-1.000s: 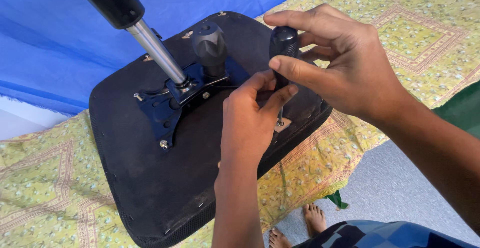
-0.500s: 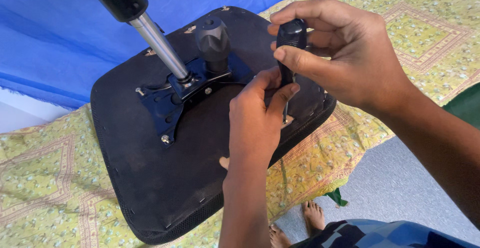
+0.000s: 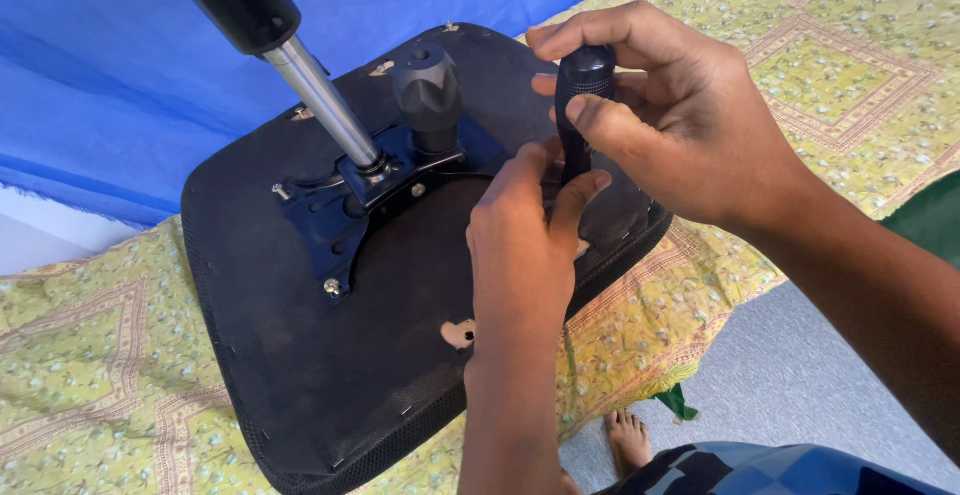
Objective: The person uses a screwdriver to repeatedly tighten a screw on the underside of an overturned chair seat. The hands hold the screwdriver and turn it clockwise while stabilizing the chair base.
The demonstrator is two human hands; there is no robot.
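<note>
Over the upturned seat base (image 3: 330, 375), our right hand (image 3: 690, 125) clenched round the black screwdriver handle (image 3: 583, 80), our left hand (image 3: 525, 245) pinching its shaft.

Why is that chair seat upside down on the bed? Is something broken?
The black seat lies bottom up on the yellow patterned cloth, its metal post sticking up. Nothing looks broken. The right hand holds a black tool handle; the left hand steadies its shaft.

1 upturned black chair seat (image 3: 330, 375) on the bed. On it: 1 blue mounting plate (image 3: 335, 217), 1 chrome gas cylinder (image 3: 325, 105), 1 black knob (image 3: 428, 90). 2 hands, 1 black-handled screwdriver (image 3: 582, 90) at seat's edge.
</note>
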